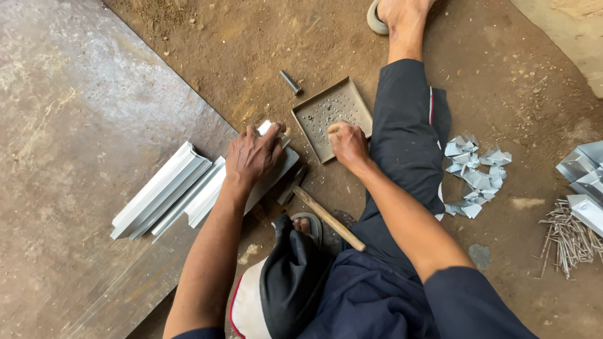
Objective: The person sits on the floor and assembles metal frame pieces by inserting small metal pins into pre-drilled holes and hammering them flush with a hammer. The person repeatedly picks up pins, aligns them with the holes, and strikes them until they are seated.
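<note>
From the head camera, your left hand (pixel 252 156) presses flat on the grey metal profiles (pixel 188 188), pinning them — nothing gripped. At three o'clock of it, your right hand (pixel 347 143) pinches closed in the shallow tray (pixel 314 135) — contents hidden. The hammer (pixel 323 213) lies at six o'clock, within reach.

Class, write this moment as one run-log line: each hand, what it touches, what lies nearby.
left hand: pressing on metal profile | right hand: fingers in tray of small bits | hammer: beside foot

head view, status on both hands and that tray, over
Left hand pressing down on the metal strips. Right hand pinched closed at the tray of small bits. Hammer lies between, untouched.
</note>
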The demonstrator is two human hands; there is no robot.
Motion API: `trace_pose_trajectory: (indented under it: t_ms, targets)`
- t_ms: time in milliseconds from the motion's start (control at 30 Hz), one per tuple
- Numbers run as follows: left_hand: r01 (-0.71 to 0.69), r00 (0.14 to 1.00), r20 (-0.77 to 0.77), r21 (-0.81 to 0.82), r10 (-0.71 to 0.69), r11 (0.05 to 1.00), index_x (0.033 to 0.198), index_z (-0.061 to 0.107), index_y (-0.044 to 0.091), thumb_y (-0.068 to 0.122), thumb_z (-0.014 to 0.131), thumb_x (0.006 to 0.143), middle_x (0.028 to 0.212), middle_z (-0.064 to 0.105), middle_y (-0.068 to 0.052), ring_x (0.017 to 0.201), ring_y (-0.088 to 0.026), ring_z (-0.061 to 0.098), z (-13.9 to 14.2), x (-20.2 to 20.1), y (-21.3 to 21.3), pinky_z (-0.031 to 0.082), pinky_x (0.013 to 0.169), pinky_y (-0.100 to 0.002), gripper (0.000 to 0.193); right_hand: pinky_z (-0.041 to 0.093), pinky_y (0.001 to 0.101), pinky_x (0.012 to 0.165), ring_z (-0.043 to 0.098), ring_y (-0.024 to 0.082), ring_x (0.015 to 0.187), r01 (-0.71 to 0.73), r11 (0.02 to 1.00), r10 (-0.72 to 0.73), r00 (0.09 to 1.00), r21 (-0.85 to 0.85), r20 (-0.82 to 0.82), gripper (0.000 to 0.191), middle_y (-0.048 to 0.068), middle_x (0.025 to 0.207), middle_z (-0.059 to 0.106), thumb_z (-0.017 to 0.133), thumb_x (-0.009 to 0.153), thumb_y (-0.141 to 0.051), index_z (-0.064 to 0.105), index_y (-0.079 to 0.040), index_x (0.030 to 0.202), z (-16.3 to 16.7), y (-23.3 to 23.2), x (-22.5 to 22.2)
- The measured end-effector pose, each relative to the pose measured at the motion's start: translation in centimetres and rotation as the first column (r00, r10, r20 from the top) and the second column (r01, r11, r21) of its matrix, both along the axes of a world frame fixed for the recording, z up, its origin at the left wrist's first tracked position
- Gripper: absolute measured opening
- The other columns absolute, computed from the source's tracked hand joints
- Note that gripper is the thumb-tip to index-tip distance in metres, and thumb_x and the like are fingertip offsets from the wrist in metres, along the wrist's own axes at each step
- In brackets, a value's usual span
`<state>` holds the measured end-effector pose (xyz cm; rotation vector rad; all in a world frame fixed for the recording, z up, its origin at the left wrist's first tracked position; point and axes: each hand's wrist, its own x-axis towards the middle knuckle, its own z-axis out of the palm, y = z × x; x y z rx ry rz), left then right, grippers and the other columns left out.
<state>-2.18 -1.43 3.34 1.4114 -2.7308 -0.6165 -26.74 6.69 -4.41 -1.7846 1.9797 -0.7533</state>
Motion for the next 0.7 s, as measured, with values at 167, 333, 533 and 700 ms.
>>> trace_pose_trajectory:
  t_ms: [167, 333, 533, 700]
  targets:
    - [-0.001, 0.999, -0.037, -0.015, 0.001, 1.000, 0.131, 0.055, 0.033, 0.039, 0.059, 0.095, 0.093, 0.060, -0.021, 0.087, -0.042, 0.067, -0.3, 0.3, -0.3, 0.054, 0.069, -0.053, 0.037, 0.056, 0.0476, 0.078, 0.067, 0.034, 0.080, 0.019, 0.973, -0.047, 0.992, -0.229, -0.119, 0.013, 0.013, 0.090, 0.071, 0.069, 0.081, -0.002, 0.073, -0.006, 0.093, 0.3, -2.5, 2.6]
    - [0.006, 0.999, -0.037, -0.021, -0.007, 1.000, 0.134, 0.054, 0.032, 0.037, 0.059, 0.095, 0.095, 0.060, -0.022, 0.087, -0.042, 0.067, -0.6, 0.6, -0.8, 0.055, 0.067, -0.053, 0.039, 0.053, 0.0477, 0.069, 0.066, 0.034, 0.087, -0.028, 0.993, 0.011, 0.989, -0.113, -0.145, 0.011, 0.012, 0.088, 0.067, 0.066, 0.077, 0.006, 0.067, -0.004, 0.082, 0.3, -2.9, 3.4]
    - [-0.002, 1.000, 0.018, 0.023, 0.002, 1.000, 0.132, 0.054, 0.030, 0.044, 0.054, 0.101, 0.097, 0.060, -0.022, 0.089, -0.043, 0.068, -0.3, 0.6, -0.9, 0.055, 0.070, -0.053, 0.034, 0.052, 0.0424, 0.069, 0.065, 0.029, 0.079, 0.146, 0.989, -0.146, 0.989, 0.000, 0.037, 0.026, 0.017, 0.091, 0.062, 0.067, 0.097, -0.007, 0.062, -0.001, 0.073, -0.5, -2.9, 2.6]
    - [-0.008, 1.000, 0.016, 0.079, 0.006, 0.997, 0.132, 0.054, 0.032, 0.054, 0.043, 0.103, 0.098, 0.061, -0.024, 0.089, -0.044, 0.068, 0.4, 0.4, -1.2, 0.055, 0.068, -0.054, 0.038, 0.047, 0.0359, 0.061, 0.060, 0.022, 0.063, 0.330, 0.926, -0.375, 0.865, 0.183, 0.333, 0.030, 0.014, 0.070, 0.063, 0.066, 0.102, -0.023, 0.064, -0.001, 0.083, -0.6, -1.7, 1.2]
